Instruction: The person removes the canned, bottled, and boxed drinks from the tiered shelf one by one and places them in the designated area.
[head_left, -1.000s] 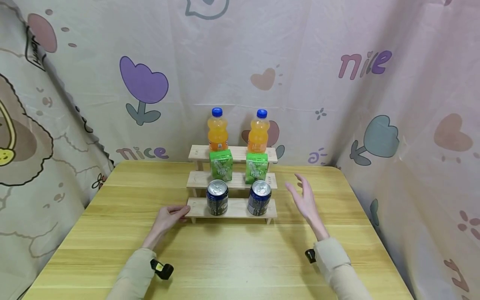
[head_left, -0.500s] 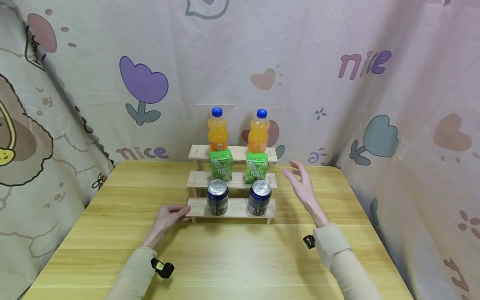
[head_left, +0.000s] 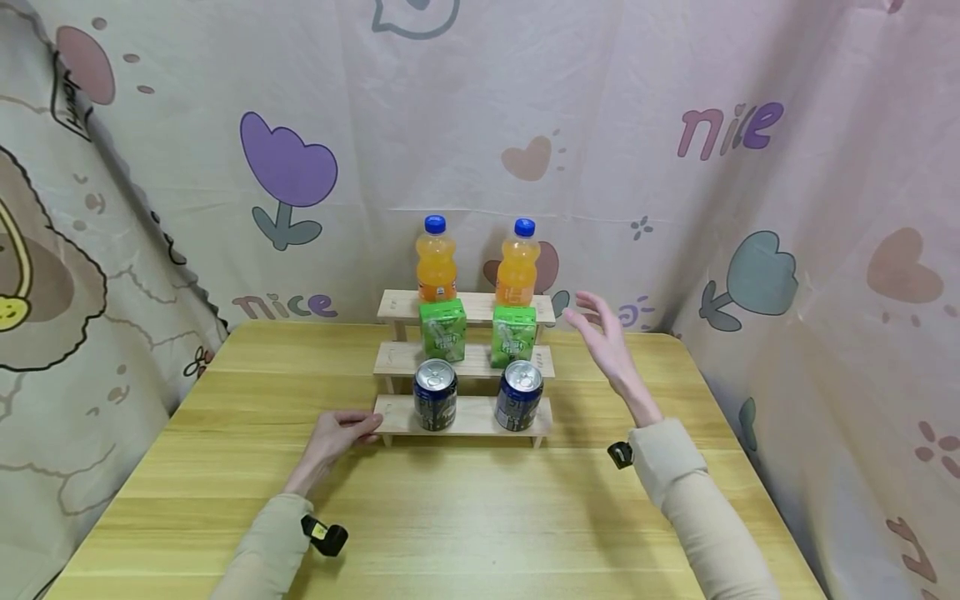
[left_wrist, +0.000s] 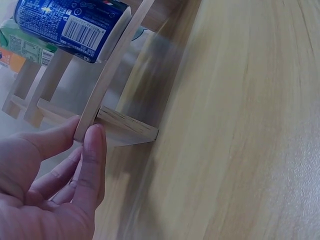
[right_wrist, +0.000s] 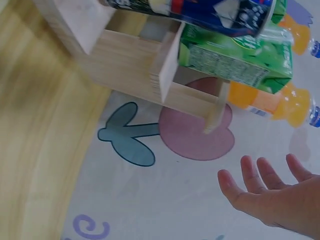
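A three-step wooden rack stands on the table, carrying drinks in pairs. My left hand pinches the left end of its lowest board between thumb and finger, as the left wrist view shows up close. Two dark blue cans stand on that board. Two green juice boxes sit on the middle step. On the top step are two orange drink bottles with blue caps. My right hand hovers right of the rack, fingers spread and slightly bent, touching nothing. Its nearest bottle is the right bottle.
The wooden table extends in front of the rack and to both sides. A printed curtain hangs behind the table and along its sides. Small black cameras are strapped at both wrists.
My right hand has moved away from me, from beside the lower steps to about the top step's level. The left hand keeps its place on the lowest board, and the drinks stay put.
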